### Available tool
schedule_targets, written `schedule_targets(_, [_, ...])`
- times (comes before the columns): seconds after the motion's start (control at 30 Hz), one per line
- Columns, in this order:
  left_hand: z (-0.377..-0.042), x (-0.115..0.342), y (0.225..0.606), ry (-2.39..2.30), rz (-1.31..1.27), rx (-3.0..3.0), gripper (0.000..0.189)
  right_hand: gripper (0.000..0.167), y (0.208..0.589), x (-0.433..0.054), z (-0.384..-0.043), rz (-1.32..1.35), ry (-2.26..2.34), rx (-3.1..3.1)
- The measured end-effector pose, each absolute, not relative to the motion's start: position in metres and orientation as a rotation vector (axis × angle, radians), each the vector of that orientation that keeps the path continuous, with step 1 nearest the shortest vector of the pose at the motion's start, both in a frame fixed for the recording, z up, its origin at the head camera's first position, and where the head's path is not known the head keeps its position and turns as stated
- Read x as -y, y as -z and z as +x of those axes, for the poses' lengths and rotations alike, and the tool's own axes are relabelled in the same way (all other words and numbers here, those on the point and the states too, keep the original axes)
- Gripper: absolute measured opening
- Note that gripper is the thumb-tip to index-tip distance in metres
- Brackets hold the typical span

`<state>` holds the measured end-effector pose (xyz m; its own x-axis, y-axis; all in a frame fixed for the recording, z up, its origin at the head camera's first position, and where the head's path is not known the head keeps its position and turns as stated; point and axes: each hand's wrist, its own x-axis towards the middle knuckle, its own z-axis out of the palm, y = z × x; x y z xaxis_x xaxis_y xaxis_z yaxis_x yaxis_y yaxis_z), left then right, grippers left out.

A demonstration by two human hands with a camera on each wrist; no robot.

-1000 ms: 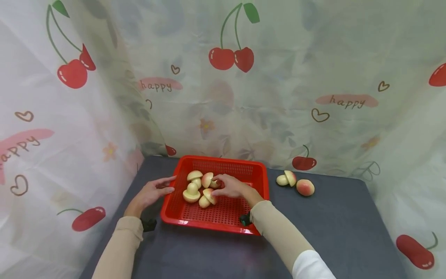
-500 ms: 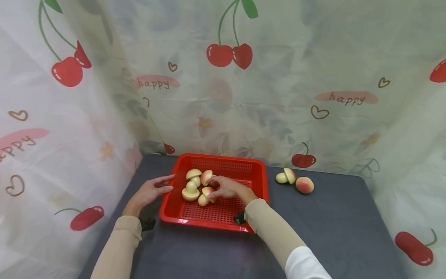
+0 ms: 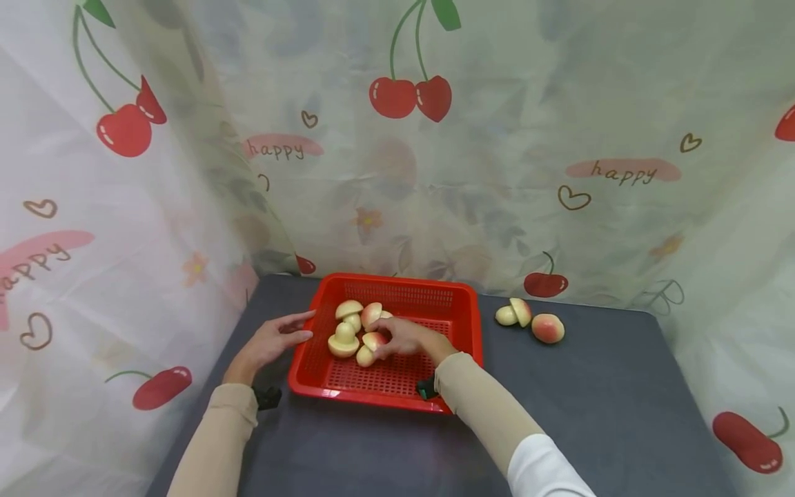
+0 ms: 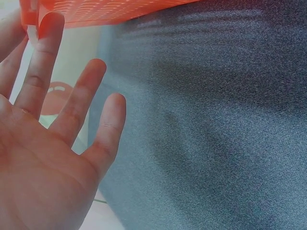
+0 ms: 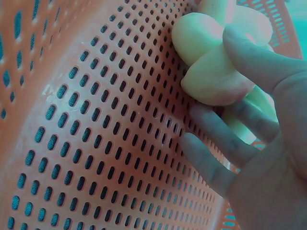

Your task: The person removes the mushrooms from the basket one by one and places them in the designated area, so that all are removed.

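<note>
A red plastic basket (image 3: 354, 378) holds several toy mushrooms with pale stems and pink-tinged caps. My right hand (image 3: 415, 338) reaches inside it and pinches the front mushroom (image 3: 365, 356) by its cap. In the right wrist view the thumb lies on that mushroom's cap (image 5: 216, 79), with other fingers bent beneath. Another mushroom (image 3: 343, 341) stands stem-up to its left; two more, one a pale-capped mushroom (image 3: 349, 310), sit behind. At the basket's left rim, my left hand (image 3: 267, 345) has its fingers extended, and fingertips touch the rim (image 4: 29, 21) in the left wrist view.
To the right of the basket, a mushroom (image 3: 514, 313) lies on its side beside another with its rounded pink cap (image 3: 548, 328) up. The dark grey tabletop (image 3: 577, 407) extends to the right and front. A cherry-print curtain (image 3: 497, 138) encloses the back and sides.
My right hand has shifted slightly left and down, its fingers drawing together on the front mushroom's cap. The left hand stays at the basket's rim. The head view has shifted slightly.
</note>
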<state>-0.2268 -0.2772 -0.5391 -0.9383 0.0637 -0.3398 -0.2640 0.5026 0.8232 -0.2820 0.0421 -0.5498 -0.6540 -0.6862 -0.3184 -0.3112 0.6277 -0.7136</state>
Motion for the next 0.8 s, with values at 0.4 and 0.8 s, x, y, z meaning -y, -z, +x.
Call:
schedule_targets(0.4, [-0.226,0.276,0.538,-1.41,-0.17,-2.415,0.06,0.063,0.546,-0.043,-0.281,-0.786,0.85,-2.286])
schedule_targets(0.8, [-0.226,0.276,0.538,-1.413,-0.17,-2.413,0.06,0.056,0.534,-0.049,-0.28,-0.766,0.936,-2.272])
